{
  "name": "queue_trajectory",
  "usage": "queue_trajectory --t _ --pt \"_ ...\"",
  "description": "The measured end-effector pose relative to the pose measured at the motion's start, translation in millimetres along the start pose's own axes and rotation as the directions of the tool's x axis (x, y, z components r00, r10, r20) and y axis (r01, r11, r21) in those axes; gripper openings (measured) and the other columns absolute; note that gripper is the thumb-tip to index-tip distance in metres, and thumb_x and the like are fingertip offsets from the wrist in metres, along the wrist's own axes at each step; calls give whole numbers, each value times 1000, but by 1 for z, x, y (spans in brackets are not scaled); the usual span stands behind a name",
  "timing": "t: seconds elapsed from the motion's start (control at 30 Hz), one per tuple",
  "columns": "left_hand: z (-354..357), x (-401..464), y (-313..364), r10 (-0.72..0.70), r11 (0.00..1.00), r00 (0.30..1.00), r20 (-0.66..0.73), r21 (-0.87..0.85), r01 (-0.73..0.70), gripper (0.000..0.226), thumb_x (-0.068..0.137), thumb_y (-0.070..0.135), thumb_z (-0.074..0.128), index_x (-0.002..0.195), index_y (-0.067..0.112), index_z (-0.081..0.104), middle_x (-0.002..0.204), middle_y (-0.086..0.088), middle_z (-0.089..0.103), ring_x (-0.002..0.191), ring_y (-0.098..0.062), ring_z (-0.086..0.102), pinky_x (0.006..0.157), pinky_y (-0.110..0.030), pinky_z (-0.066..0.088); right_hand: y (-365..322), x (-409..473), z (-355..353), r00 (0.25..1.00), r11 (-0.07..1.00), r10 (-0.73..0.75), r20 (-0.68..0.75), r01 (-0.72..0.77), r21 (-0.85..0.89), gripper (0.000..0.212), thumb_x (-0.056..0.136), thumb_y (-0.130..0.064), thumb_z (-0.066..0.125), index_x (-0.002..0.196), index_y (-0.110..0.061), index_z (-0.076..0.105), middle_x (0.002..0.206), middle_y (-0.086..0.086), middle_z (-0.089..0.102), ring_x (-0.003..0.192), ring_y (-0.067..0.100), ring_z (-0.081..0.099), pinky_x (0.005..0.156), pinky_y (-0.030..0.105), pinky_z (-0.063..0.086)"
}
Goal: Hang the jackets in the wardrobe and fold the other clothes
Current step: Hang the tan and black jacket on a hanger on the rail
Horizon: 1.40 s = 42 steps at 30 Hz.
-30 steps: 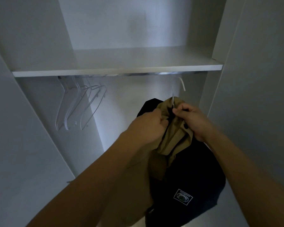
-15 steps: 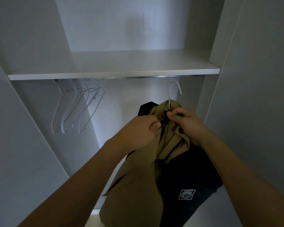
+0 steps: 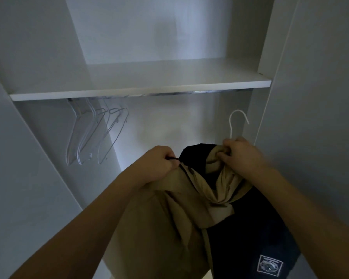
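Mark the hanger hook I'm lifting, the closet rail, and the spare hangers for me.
hanger hook [image 3: 238, 117], head view, on the top of the white curve.
closet rail [image 3: 169, 94], head view, on the metal bar under the shelf.
spare hangers [image 3: 95, 135], head view, on the middle of the bunch hanging at left.

Shelf at 12 o'clock, rail just under it. Empty hangers on rail at 10 o'clock. Hanger hook at 1 o'clock, below rail, above right hand. Left hand centre, jacket beneath both hands, hanging toward 6 o'clock.
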<state>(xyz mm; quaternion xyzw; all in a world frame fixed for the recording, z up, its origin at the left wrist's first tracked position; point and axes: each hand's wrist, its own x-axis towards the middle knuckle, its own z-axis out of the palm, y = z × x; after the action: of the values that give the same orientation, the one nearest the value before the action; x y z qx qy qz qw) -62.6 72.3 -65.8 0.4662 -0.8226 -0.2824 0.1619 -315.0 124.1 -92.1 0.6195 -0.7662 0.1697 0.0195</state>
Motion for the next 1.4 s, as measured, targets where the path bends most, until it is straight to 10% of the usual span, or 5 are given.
queue_trajectory --t 0.27,0.4,0.6,0.7,1.4 --pt "0 -7 -22 175 979 932 -317 158 -130 27 98 46 46 82 27 57 72 8 58 71 -7 56 64 -24 43 13 -1 5 999 998 46 21 -47 48 20 85 -10 53 99 -25 53 112 6 31 81 29 52 82 43 53" --pt "-5 -7 -28 141 990 978 -151 -3 -144 19 101 37 43 93 29 58 86 10 61 86 -11 58 78 -28 46 2 -4 1 999 957 44 21 -48 286 37 85 -3 54 76 -34 69 109 -3 33 93 17 49 91 28 44" --pt "4 -6 -12 299 946 943 -143 -85 -313 13 99 24 52 92 31 61 84 14 62 82 -2 58 71 -10 41 -43 -9 -7 980 834 -85 180 -29 551 12 78 -60 61 75 -53 70 100 -12 42 96 0 45 80 19 38" --pt "3 -4 -10 307 939 937 -164 -106 -326 8 96 24 59 89 29 62 82 14 62 80 2 57 66 -6 41 -46 -10 -10 946 806 -248 210 81 586 41 61 -85 49 85 -57 67 98 -8 53 101 -7 37 92 27 37" --pt "-19 -8 -19 173 975 979 -108 156 -156 15 100 21 47 86 23 52 77 9 54 71 -6 51 58 -19 33 -51 7 -5 883 786 -382 273 156 598 18 93 -23 62 75 -26 63 99 -6 35 92 5 44 86 9 35"
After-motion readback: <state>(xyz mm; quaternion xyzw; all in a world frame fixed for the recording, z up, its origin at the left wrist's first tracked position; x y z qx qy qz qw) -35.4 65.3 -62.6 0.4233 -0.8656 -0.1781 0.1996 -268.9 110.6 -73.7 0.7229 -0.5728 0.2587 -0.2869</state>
